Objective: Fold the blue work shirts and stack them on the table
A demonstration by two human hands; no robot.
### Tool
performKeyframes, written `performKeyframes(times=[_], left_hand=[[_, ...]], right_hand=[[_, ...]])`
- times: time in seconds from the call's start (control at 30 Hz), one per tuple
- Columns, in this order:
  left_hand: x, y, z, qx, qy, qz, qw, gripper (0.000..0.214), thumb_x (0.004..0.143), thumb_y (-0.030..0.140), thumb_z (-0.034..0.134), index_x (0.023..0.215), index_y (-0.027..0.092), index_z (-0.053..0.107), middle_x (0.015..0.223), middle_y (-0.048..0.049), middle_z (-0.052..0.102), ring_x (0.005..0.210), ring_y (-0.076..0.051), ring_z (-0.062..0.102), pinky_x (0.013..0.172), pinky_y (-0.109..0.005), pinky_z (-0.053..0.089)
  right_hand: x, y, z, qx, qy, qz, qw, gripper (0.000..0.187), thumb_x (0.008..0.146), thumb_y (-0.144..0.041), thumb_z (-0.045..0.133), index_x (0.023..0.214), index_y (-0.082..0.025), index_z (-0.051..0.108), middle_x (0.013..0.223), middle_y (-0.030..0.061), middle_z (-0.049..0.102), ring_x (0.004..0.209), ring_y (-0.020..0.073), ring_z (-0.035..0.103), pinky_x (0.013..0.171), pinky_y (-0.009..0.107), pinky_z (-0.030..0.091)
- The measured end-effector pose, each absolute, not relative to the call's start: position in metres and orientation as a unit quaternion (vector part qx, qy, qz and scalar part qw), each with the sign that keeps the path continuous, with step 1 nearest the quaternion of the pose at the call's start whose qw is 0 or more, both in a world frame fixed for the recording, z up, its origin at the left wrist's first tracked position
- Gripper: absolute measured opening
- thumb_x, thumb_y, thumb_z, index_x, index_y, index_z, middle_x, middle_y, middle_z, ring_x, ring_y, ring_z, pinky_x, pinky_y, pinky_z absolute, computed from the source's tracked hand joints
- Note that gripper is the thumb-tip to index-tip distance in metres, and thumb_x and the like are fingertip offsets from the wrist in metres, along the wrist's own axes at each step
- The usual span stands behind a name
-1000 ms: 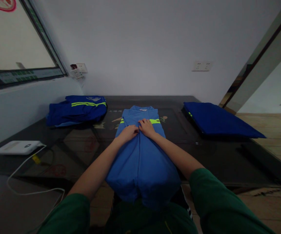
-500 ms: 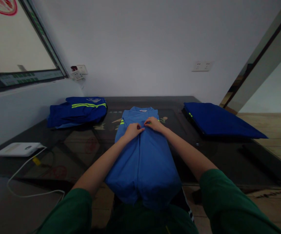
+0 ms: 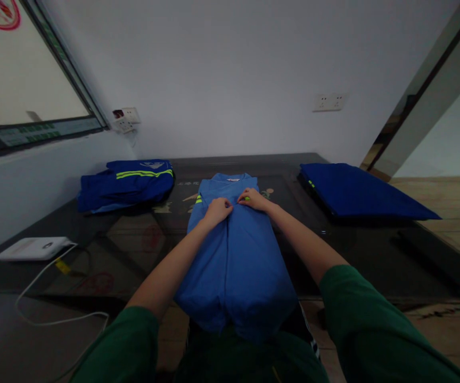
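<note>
Shirt front handled by both hands; the right hand (image 3: pixel 253 199) has been lifted from a flatter rest.
The shirt (image 3: pixel 249 260) is laid collar-away on the table (image 3: pixel 353 266), its near end hung over the edge. Since a second ago, the right hand's fingers have been bent over the shirt's right stripe, which is now mostly covered; the left hand (image 3: pixel 218 211) is kept by the centre seam, fingers curled. Both hands are half closed, a small gap between them; whether cloth is pinched cannot be told. By this change, fingertip work at the upper seam seems to have replaced smoothing. Dark-blue clothes (image 3: pixel 134 187) are seen left of the shirt, a dark-blue pile (image 3: pixel 361 191) right of it.
</note>
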State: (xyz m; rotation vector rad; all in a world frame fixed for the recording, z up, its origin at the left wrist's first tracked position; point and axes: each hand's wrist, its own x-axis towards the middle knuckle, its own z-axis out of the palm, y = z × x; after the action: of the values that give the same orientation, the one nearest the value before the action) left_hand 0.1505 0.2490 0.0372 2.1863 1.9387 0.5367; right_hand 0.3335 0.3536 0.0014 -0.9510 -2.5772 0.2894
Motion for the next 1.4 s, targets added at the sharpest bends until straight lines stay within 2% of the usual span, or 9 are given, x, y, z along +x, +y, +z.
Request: performKeyframes(times=[0.23,0.33,0.5,0.7,0.87,1.0,1.13,1.27,1.4], left_hand=[[0.150,0.252,0.033,0.730,0.668,0.113,0.094,0.032,0.089,0.037,0.051,0.084,0.015,0.074,0.086,-0.0124,0.073,0.085,-0.025,0.069,0.074,-0.030,0.050],[0.151,0.250,0.033,0.728,0.669,0.122,0.092,0.032,0.088,0.040,0.055,0.081,0.015,0.073,0.085,-0.0121,0.073,0.084,-0.025,0.068,0.075,-0.030,0.050],[0.154,0.248,0.036,0.739,0.647,0.171,0.075,0.019,0.084,0.030,0.063,0.093,0.016,0.072,0.095,-0.0104,0.073,0.090,-0.023,0.067,0.080,-0.030,0.050],[0.151,0.248,0.032,0.733,0.647,0.188,0.091,0.017,0.086,0.022,0.061,0.100,0.016,0.067,0.094,-0.0089,0.072,0.090,-0.021,0.067,0.082,-0.030,0.049],[0.151,0.248,0.029,0.741,0.648,0.145,0.101,0.018,0.090,0.020,0.052,0.103,0.015,0.063,0.100,-0.0109,0.071,0.094,-0.022,0.066,0.081,-0.030,0.049],[0.152,0.247,0.029,0.726,0.676,0.097,0.080,0.024,0.089,0.032,0.054,0.107,0.017,0.060,0.107,-0.0142,0.069,0.099,-0.027,0.066,0.081,-0.034,0.049],[0.145,0.244,0.030,0.693,0.713,0.086,0.056,0.045,0.083,0.051,0.060,0.111,0.016,0.055,0.107,-0.0174,0.068,0.102,-0.032,0.064,0.085,-0.039,0.047],[0.136,0.242,0.025,0.690,0.713,0.126,0.001,0.065,0.075,0.059,0.066,0.120,0.014,0.052,0.122,-0.0216,0.059,0.118,-0.039,0.053,0.097,-0.050,0.039],[0.132,0.248,0.011,0.782,0.605,0.147,-0.021,0.057,0.086,0.040,0.059,0.136,0.020,0.044,0.145,-0.0156,0.043,0.136,-0.031,0.037,0.109,-0.044,0.030]], right_hand=[[0.328,0.348,-0.001,-0.389,-0.909,0.039,0.143,0.021,0.091,-0.031,0.059,0.106,-0.021,0.070,0.109,0.0098,0.059,0.102,0.0231,0.053,0.090,0.033,0.039],[0.327,0.343,0.001,-0.400,-0.906,0.036,0.135,0.022,0.091,-0.032,0.058,0.108,-0.022,0.068,0.112,0.0098,0.058,0.104,0.0238,0.052,0.088,0.034,0.040],[0.327,0.335,0.006,-0.411,-0.903,0.026,0.127,0.021,0.092,-0.031,0.056,0.108,-0.023,0.067,0.114,0.0095,0.057,0.106,0.0251,0.051,0.085,0.033,0.041],[0.327,0.333,0.007,-0.408,-0.904,0.024,0.122,0.024,0.093,-0.033,0.054,0.111,-0.023,0.066,0.116,0.0107,0.056,0.106,0.0258,0.050,0.083,0.033,0.041],[0.328,0.334,0.004,-0.408,-0.903,0.027,0.132,0.024,0.093,-0.033,0.055,0.111,-0.023,0.066,0.117,0.0114,0.056,0.106,0.0260,0.050,0.085,0.035,0.041],[0.328,0.332,0.004,-0.407,-0.902,0.027,0.139,0.023,0.092,-0.032,0.056,0.111,-0.023,0.065,0.116,0.0114,0.056,0.106,0.0254,0.050,0.085,0.035,0.041],[0.328,0.331,0.004,-0.413,-0.901,0.022,0.132,0.023,0.093,-0.033,0.056,0.111,-0.022,0.065,0.115,0.0111,0.056,0.106,0.0250,0.050,0.087,0.036,0.041],[0.328,0.333,0.004,-0.417,-0.898,0.026,0.136,0.021,0.092,-0.033,0.056,0.108,-0.023,0.066,0.115,0.0099,0.055,0.107,0.0241,0.051,0.090,0.037,0.040],[0.323,0.332,0.007,-0.427,-0.894,0.027,0.130,0.021,0.090,-0.031,0.059,0.107,-0.021,0.066,0.114,0.0100,0.057,0.107,0.0249,0.053,0.089,0.035,0.043]])
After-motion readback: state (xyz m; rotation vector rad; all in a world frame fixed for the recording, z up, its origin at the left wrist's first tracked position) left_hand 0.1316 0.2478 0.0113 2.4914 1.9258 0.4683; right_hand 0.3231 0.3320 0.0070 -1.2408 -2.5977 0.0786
